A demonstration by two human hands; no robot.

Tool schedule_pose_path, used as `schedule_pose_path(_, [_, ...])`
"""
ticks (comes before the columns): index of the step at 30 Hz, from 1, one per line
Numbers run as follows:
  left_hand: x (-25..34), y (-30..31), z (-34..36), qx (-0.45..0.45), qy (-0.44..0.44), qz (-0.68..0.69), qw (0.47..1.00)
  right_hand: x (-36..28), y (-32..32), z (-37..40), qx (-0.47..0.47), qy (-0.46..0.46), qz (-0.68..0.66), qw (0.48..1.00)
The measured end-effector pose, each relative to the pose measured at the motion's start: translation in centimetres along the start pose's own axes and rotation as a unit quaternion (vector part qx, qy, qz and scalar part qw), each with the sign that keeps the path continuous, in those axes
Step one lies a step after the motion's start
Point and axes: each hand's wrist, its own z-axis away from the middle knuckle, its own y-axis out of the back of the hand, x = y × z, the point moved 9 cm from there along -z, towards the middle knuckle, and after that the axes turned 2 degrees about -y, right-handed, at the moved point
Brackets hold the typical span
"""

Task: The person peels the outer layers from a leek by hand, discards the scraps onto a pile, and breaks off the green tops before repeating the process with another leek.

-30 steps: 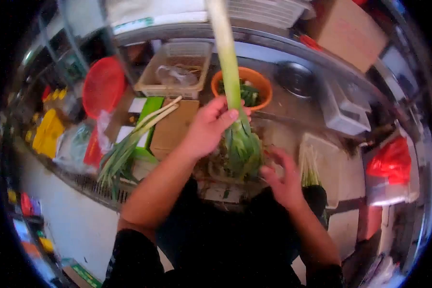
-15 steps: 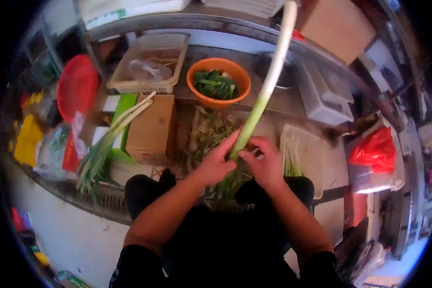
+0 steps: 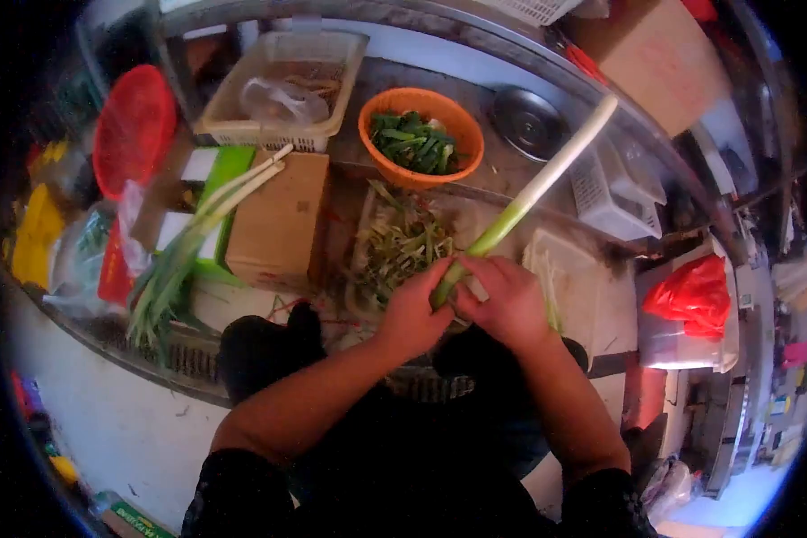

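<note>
A long green onion (image 3: pixel 547 182) with a white shaft and a green lower part slants up and to the right over my lap. Its green lower end is in my left hand (image 3: pixel 412 314), fingers wrapped round it. Close beside, my right hand (image 3: pixel 507 300) is closed on the same stalk, thumb and fingertips pressed to the green part. Just beyond my hands lies a heap of leafy trimmings (image 3: pixel 402 247) in a shallow tray. To the right, a pale tray (image 3: pixel 578 269) holds white stalks (image 3: pixel 551 282), partly behind my right hand.
An orange basin (image 3: pixel 421 175) of cut greens stands behind. More green onions (image 3: pixel 197 224) lie across a cardboard box (image 3: pixel 282 220) at left. Around them are a beige basket (image 3: pixel 332 130), red basin (image 3: pixel 134 134), metal lid (image 3: pixel 529 121), white basket (image 3: pixel 614 202) and red bag (image 3: pixel 690 296).
The green onion has tipped down and to the right from a steeper angle. Green leaves that hung below my hands no longer show there. Both hands stay on the stalk; the view has shifted.
</note>
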Motion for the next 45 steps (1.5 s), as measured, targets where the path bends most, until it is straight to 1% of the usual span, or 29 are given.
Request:
schedule_pose_path(3, [0.4, 0.5, 0.0, -0.009, 0.019, 0.007, 1.0, 0.0, -0.4, -0.7, -0.018, 0.003, 0.002, 1.0])
schedule_pose_path(5, [0.3, 0.5, 0.1, -0.015, 0.03, 0.006, 0.999, 0.6, -0.7, -0.8, -0.012, 0.016, 0.002, 1.0])
schedule_pose_path(6, [0.5, 0.5, 0.3, -0.003, 0.017, 0.031, 0.999, 0.4, -0.5, -0.9, -0.016, 0.021, 0.002, 1.0])
schedule_pose_path(8, [0.9, 0.9, 0.4, 0.013, 0.004, 0.057, 0.998, 0.6, -0.2, -1.2, -0.023, -0.003, -0.015, 1.0])
schedule_pose_path(9, [0.8, 0.9, 0.3, -0.004, 0.039, 0.079, 0.996, 0.7, -0.2, -1.3, -0.025, 0.0, -0.015, 1.0])
schedule_pose_path(10, [0.4, 0.7, 0.4, -0.023, 0.074, 0.101, 0.992, 0.9, 0.0, -1.3, -0.014, -0.002, -0.013, 1.0])
schedule_pose_path(12, [0.2, 0.7, 0.3, -0.011, 0.063, 0.089, 0.994, 1.5, 0.1, -1.2, -0.004, -0.002, -0.011, 1.0])
schedule_pose_path(14, [0.1, 0.9, 0.4, 0.002, 0.053, 0.077, 0.996, 4.0, 1.7, -0.7, 0.096, -0.097, -0.018, 0.991])
schedule_pose_path(15, [-0.1, 0.9, 0.5, 0.001, 0.062, 0.088, 0.994, 4.1, 1.3, -0.5, 0.094, -0.094, -0.018, 0.991])
schedule_pose_path(16, [-0.2, 0.9, 0.6, 0.0, 0.072, 0.099, 0.992, 5.1, 1.3, 0.3, 0.122, -0.135, -0.126, 0.975])
schedule_pose_path(17, [-0.1, 1.2, 0.6, 0.003, 0.073, 0.1, 0.992, 6.1, 1.3, 1.0, 0.148, -0.175, -0.232, 0.945])
schedule_pose_path(18, [0.1, 1.2, 0.6, -0.011, 0.087, 0.103, 0.991, 5.2, 1.5, 1.0, 0.147, -0.174, -0.232, 0.946])
schedule_pose_path(20, [-0.1, 1.1, 0.7, -0.025, 0.101, 0.107, 0.989, 0.2, 1.3, -0.1, 0.073, -0.057, -0.13, 0.987])
schedule_pose_path(23, [-0.9, 0.7, 1.0, -0.003, 0.08, 0.105, 0.991, 0.1, 0.8, 0.4, 0.084, -0.082, -0.142, 0.983])
schedule_pose_path(24, [-0.9, 0.6, 1.0, 0.0, 0.064, 0.086, 0.994, 0.1, 0.6, 0.4, 0.083, -0.082, -0.142, 0.983])
schedule_pose_path(25, [-0.8, 0.7, 1.0, 0.004, 0.047, 0.067, 0.997, -0.3, 0.6, 0.4, 0.088, -0.06, -0.099, 0.989])
schedule_pose_path(26, [-0.8, 0.6, 1.1, 0.003, 0.047, 0.067, 0.997, -0.7, 0.5, 0.4, 0.092, -0.039, -0.055, 0.994])
schedule_pose_path(28, [-0.9, 0.6, 1.1, -0.013, 0.071, 0.082, 0.994, -0.2, 0.3, 0.6, 0.091, -0.043, -0.063, 0.993])
schedule_pose_path(30, [-0.8, 0.7, 1.1, -0.005, 0.068, 0.074, 0.995, 0.5, 0.0, 0.9, 0.09, -0.046, -0.073, 0.992])
schedule_pose_path(32, [-0.3, 1.1, 0.9, 0.004, 0.065, 0.067, 0.996, 2.7, 0.5, 1.6, 0.119, -0.123, -0.057, 0.984])
schedule_pose_path(33, [-0.5, 1.0, 0.8, -0.029, 0.128, 0.099, 0.986, 2.8, 1.1, 1.4, 0.117, -0.122, -0.058, 0.984])
schedule_pose_path(34, [-1.0, 0.7, 1.0, -0.062, 0.191, 0.13, 0.971, 2.6, 3.2, 1.2, 0.172, -0.113, -0.077, 0.975])
schedule_pose_path(35, [-1.4, 0.7, 1.0, -0.06, 0.193, 0.131, 0.971, 2.4, 5.2, 1.2, 0.227, -0.105, -0.096, 0.964])
schedule_pose_path(37, [-2.8, 0.7, 0.8, -0.028, 0.189, 0.113, 0.975, 2.5, 8.3, 2.0, 0.296, -0.113, -0.141, 0.938])
schedule_pose_path(38, [-3.6, 0.4, 0.6, -0.028, 0.189, 0.113, 0.975, 1.8, 9.7, 1.7, 0.296, -0.113, -0.141, 0.938])
schedule_pose_path(40, [-5.1, 0.5, 0.4, -0.011, 0.198, 0.073, 0.977, -1.0, 13.7, 1.8, 0.361, -0.011, -0.148, 0.921])
schedule_pose_path(41, [-5.4, 0.4, 0.3, -0.011, 0.198, 0.073, 0.977, -1.0, 14.2, 2.0, 0.361, -0.012, -0.148, 0.921])
schedule_pose_path(43, [-5.9, 0.7, 0.2, 0.001, 0.196, 0.056, 0.979, -0.8, 15.2, 2.8, 0.394, -0.019, -0.154, 0.906])
schedule_pose_path(45, [-6.6, 0.3, 0.2, 0.011, 0.186, 0.067, 0.98, -0.1, 14.4, 3.0, 0.382, -0.029, -0.141, 0.913])
